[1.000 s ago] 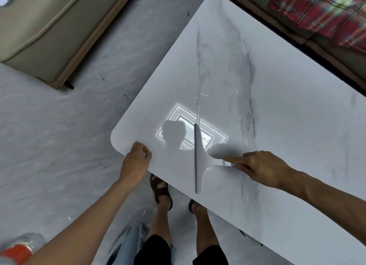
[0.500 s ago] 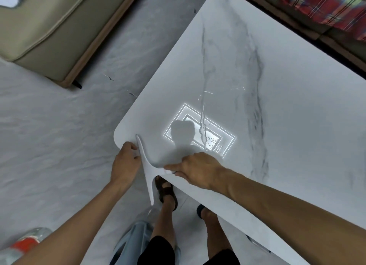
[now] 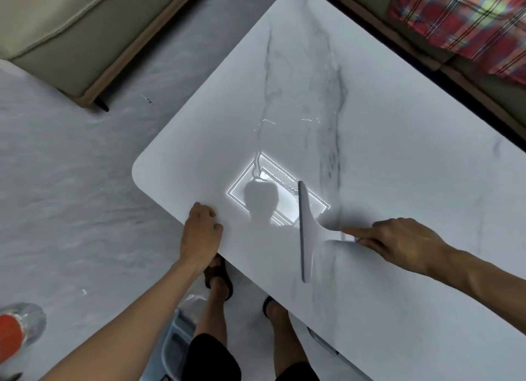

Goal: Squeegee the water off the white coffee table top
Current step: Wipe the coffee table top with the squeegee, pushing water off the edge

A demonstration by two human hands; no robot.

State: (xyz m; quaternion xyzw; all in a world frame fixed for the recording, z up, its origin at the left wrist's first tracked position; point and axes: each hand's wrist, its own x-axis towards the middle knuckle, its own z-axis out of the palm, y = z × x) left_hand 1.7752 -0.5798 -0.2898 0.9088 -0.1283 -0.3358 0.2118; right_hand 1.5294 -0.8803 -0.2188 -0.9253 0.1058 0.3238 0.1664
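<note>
A white marble-veined coffee table top [image 3: 384, 130] fills the middle and right of the view. My right hand [image 3: 398, 242] grips the handle of a white squeegee [image 3: 308, 230], whose long blade lies flat on the top near the front edge. A thin trail of water [image 3: 260, 141] glints just beyond the blade, over a bright lamp reflection. My left hand [image 3: 200, 232] rests on the front edge of the table, fingers curled over it, well left of the blade.
A beige sofa [image 3: 71, 25] stands at the back left on the grey floor. A plaid cloth [image 3: 466, 19] lies on seating at the back right. A red-capped bottle [image 3: 17, 323] sits low left. My sandalled feet [image 3: 219, 275] stand under the front edge, beside a pale bin [image 3: 178, 341].
The squeegee went left to the table's front corner beside my left hand, then came back right. It now lies on the top by the lamp reflection again.
</note>
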